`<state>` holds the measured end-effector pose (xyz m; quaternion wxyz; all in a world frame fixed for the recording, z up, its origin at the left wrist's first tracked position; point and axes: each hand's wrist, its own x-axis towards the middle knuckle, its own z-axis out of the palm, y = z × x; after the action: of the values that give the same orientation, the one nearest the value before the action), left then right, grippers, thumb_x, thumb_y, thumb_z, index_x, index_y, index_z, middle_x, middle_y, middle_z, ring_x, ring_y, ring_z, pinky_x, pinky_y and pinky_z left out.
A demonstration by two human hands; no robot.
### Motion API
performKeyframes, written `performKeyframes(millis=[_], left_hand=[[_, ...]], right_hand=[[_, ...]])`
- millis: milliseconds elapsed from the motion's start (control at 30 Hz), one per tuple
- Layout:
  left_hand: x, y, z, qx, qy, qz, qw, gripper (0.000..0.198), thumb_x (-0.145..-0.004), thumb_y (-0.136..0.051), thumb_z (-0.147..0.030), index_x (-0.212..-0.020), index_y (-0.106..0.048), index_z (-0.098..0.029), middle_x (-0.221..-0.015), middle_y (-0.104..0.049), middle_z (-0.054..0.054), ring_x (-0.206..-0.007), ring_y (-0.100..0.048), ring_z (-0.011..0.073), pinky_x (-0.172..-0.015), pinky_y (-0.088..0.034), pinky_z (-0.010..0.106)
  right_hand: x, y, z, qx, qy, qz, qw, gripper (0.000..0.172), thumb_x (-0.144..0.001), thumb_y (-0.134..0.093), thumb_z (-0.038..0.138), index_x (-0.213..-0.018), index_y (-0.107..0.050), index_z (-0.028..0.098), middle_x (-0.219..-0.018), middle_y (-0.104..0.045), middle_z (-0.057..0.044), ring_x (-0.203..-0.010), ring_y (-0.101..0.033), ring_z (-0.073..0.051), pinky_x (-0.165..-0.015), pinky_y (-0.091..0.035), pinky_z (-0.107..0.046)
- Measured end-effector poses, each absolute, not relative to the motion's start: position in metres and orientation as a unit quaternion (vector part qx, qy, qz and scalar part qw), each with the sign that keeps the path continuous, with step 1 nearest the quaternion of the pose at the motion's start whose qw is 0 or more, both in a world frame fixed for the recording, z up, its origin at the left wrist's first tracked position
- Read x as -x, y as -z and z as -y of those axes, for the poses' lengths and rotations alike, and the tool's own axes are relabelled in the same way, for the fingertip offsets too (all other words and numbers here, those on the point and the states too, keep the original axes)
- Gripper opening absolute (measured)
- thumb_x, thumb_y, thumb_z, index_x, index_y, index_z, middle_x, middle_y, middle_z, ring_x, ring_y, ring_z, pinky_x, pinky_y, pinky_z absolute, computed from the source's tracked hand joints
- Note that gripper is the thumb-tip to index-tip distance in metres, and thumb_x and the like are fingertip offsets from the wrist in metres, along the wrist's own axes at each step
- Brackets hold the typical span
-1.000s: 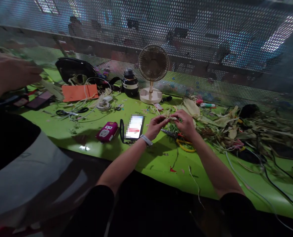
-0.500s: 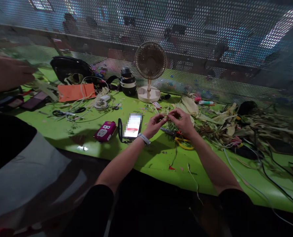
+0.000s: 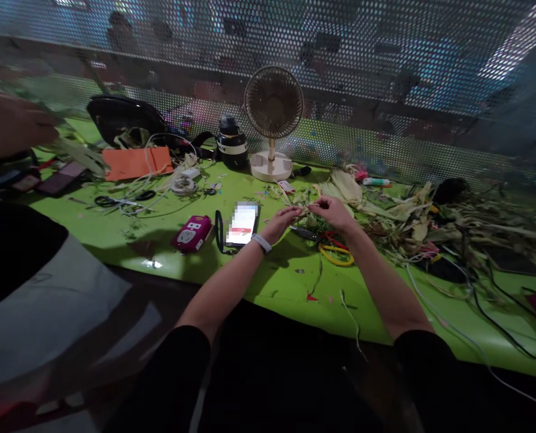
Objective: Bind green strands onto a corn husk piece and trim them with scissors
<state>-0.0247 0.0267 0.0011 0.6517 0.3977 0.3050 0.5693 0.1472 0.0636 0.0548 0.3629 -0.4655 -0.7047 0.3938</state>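
Clock: centre between your hands, 12 straight away from you.
Leaf piece: small scrap of dry leaf (image 3: pixel 305 210) at the centre, raised just off the table; fine shape lost against the greens behind.
Left hand: yours (image 3: pixel 282 224), thumb and fingers drawn together, tips seeming to pinch the scrap's near end at 9.
Right hand: yours (image 3: pixel 335 214), curled, thumb and forefinger gripping at 3.
Handling: looks brittle. Best pinch close to the working spot, light pressure, one hand steadying while the other shapes; pull along the grain, not across.
Cutter: grey blade (image 3: pixel 304 233) at 6, just below your fingers, yellow loop (image 3: pixel 337 258) towards 5. Mind the blade if your wrists drop.
Leaf heap: dry tangle (image 3: pixel 418 224) at 3, a broad pale husk (image 3: pixel 345 185) at 2. Loose ends could snag your right sleeve.
Phone: lit (image 3: pixel 242 225), at 9; purple power block (image 3: pixel 192 233) beyond it.
Table: glossy green (image 3: pixel 268 279), scattered with clippings; red scrap (image 3: pixel 311 297) at 6, white cord (image 3: pixel 468 344) at 4.
Far side: cream fan (image 3: pixel 273 102) at 11, dark bottle (image 3: pixel 232 144) at 10, black bag (image 3: pixel 123 115) farther out.
Neighbour: another person's hand (image 3: pixel 15 123) beyond 9, towards 10; grip unclear.
Room: dim; perforated screen (image 3: pixel 353 42) across 12, blurred shapes behind.
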Motion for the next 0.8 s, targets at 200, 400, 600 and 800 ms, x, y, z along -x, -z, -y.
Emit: performKeyframes(millis=[200, 400, 600, 800], left_hand=[[0.029, -0.003, -0.031, -0.390, -0.545, -0.326, 0.667, 0.033, -0.063, -0.083, -0.037, -0.087, -0.075, -0.016, -0.093, -0.074, 0.004, -0.089, -0.065, 0.0137, -0.090, -0.046, 0.028], [0.026, 0.003, -0.029, -0.443, -0.440, -0.339, 0.703, 0.046, -0.049, -0.090, -0.044, -0.077, -0.073, -0.012, -0.076, -0.071, 0.003, -0.072, -0.064, 0.0115, -0.078, -0.049, 0.028], [0.026, 0.004, -0.026, -0.470, -0.481, -0.351, 0.652, 0.047, -0.054, -0.088, -0.045, -0.084, -0.075, -0.013, -0.076, -0.069, 0.001, -0.066, -0.057, 0.0069, -0.068, -0.044, 0.023], [0.026, -0.002, -0.022, -0.461, -0.499, -0.352, 0.644, 0.040, -0.057, -0.084, -0.045, -0.077, -0.066, -0.014, -0.073, -0.064, -0.001, -0.066, -0.063, 0.0097, -0.068, -0.046, 0.025]], right_hand=[[-0.155, -0.055, -0.069, 0.494, -0.499, 0.656, 0.276, 0.031, -0.046, -0.081, 0.037, -0.060, -0.064, 0.016, -0.058, -0.061, 0.002, -0.058, -0.048, -0.010, -0.060, -0.035, -0.026], [-0.151, -0.055, -0.065, 0.488, -0.524, 0.647, 0.262, 0.019, -0.049, -0.080, 0.025, -0.055, -0.065, 0.016, -0.054, -0.060, 0.003, -0.053, -0.046, -0.008, -0.055, -0.033, -0.024], [-0.147, -0.051, -0.065, 0.497, -0.597, 0.565, 0.279, 0.020, -0.047, -0.081, 0.024, -0.056, -0.065, 0.015, -0.047, -0.054, 0.003, -0.045, -0.038, -0.006, -0.045, -0.022, -0.022], [-0.146, -0.055, -0.064, 0.502, -0.572, 0.541, 0.358, 0.028, -0.056, -0.081, 0.037, -0.064, -0.064, 0.016, -0.056, -0.059, 0.003, -0.050, -0.046, -0.007, -0.048, -0.030, -0.021]])
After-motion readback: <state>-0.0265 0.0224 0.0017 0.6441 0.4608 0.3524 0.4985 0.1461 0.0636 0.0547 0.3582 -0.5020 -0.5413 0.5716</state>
